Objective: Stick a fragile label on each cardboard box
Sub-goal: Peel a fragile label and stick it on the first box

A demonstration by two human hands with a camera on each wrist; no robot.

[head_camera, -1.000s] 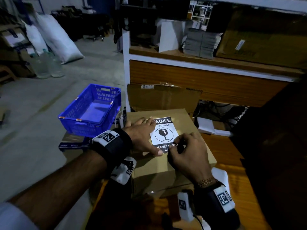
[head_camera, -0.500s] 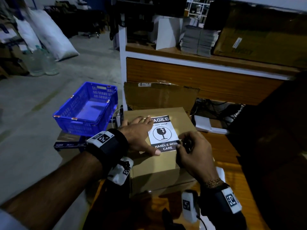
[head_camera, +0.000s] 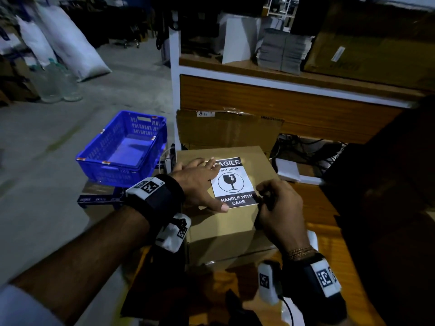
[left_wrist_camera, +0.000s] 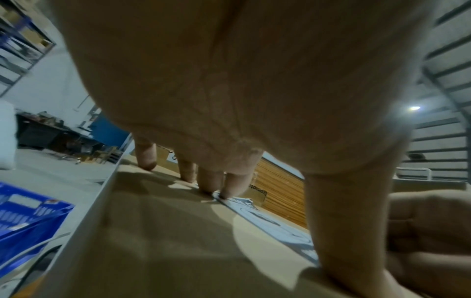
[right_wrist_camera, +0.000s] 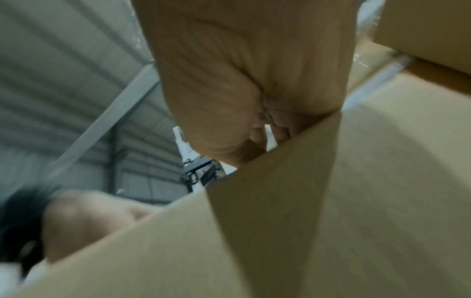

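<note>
The fragile label (head_camera: 233, 182) lies on the top face of the cardboard box (head_camera: 226, 222), which sits on the wooden desk (head_camera: 329, 234) in the middle of the head view. The left hand (head_camera: 197, 184) rests flat along the label's 9 o'clock edge, its fingers (left_wrist_camera: 211, 181) straight and together with the tips on the sticker's far corner and the thumb stretched toward its near corner at 6 o'clock. The right hand (head_camera: 280, 208) sits at the label's 4 o'clock corner with its fingers curled in, apparently pinching something small there; whether that is the sticker's corner or a strip of backing I cannot tell, since the wrist view shows only knuckles behind the box edge. The step in hand looks to be laying down and smoothing this one label. To do it well, I would judge that the flat left hand should keep the stuck side pinned so the sheet cannot skew, while the right side is lowered gradually and rubbed from 9 o'clock toward 3 o'clock, pushing air out ahead of the stroke rather than pressing the whole face at once. A blue crate (head_camera: 124, 149) stands at 10 o'clock of the box, and another flattened carton (head_camera: 226, 130) leans behind it at 12 o'clock.
</note>
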